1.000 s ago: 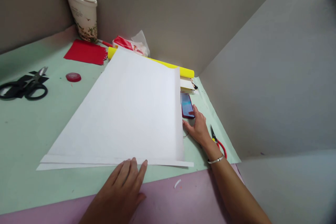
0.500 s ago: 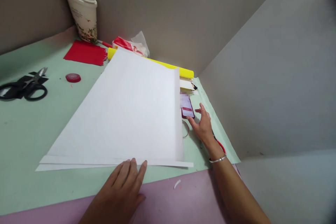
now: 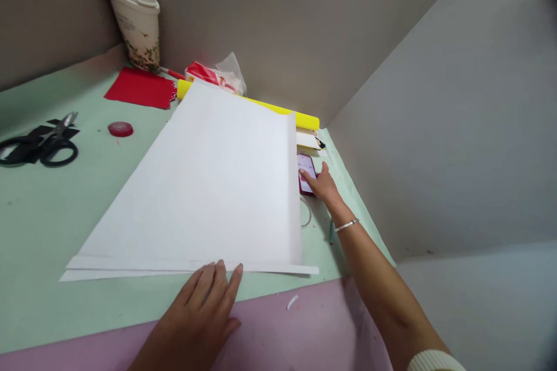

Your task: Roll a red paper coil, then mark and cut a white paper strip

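I see the right hand (image 3: 321,184) stretched out to the right of centre, arm running up from the lower right corner, a thin bracelet (image 3: 347,224) on the wrist. Its grip is open: the fingers are spread loosely and a fingertip rests on the lit screen of the phone (image 3: 306,173), holding nothing. The left hand (image 3: 208,301) lies flat at the bottom centre, palm down, fingers extended and together, tips touching the near edge of the paper (image 3: 209,185); that grip is open too, pressing rather than clasping.

The phone lies flat just beside the paper's right edge, partly tucked under it, its long axis running up and down the frame. The paper is a stack of large white sheets filling the middle, long axis slanting from lower left toward the upper centre.

Behind the paper a yellow roll (image 3: 300,120) lies at a slant, with a red packet (image 3: 209,74) and a paper cup (image 3: 136,11) in the upper left. Black scissors (image 3: 39,148) sit at the left edge, near a small red tape roll (image 3: 120,128) and a red sheet (image 3: 139,87).

The desk (image 3: 52,214) is covered in pale green, with a pink strip along the bottom. Plain grey panels wall in the corner.
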Available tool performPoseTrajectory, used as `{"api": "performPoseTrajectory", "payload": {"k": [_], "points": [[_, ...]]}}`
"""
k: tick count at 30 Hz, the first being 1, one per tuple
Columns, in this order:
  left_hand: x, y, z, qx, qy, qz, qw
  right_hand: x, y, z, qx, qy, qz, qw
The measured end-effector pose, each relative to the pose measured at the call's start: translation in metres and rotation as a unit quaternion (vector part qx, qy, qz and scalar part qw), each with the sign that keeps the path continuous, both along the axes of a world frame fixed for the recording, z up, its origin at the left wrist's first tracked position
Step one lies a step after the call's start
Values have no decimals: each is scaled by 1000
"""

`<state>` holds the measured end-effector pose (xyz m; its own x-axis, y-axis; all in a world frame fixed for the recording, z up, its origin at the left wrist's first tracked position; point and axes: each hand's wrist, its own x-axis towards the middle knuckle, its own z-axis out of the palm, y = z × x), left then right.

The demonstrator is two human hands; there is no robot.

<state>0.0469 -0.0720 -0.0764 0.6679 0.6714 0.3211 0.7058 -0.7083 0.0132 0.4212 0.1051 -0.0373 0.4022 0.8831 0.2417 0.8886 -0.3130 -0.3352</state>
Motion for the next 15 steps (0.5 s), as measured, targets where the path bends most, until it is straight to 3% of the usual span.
{"api": "performPoseTrajectory", "payload": {"k": [6, 15], "points": [[0, -1, 3, -2, -5, 5, 1000, -12, 25, 6, -69, 23, -78, 994], [1, 2, 1, 14, -26, 8, 1000, -30, 28, 22, -138, 16, -115, 984]]}}
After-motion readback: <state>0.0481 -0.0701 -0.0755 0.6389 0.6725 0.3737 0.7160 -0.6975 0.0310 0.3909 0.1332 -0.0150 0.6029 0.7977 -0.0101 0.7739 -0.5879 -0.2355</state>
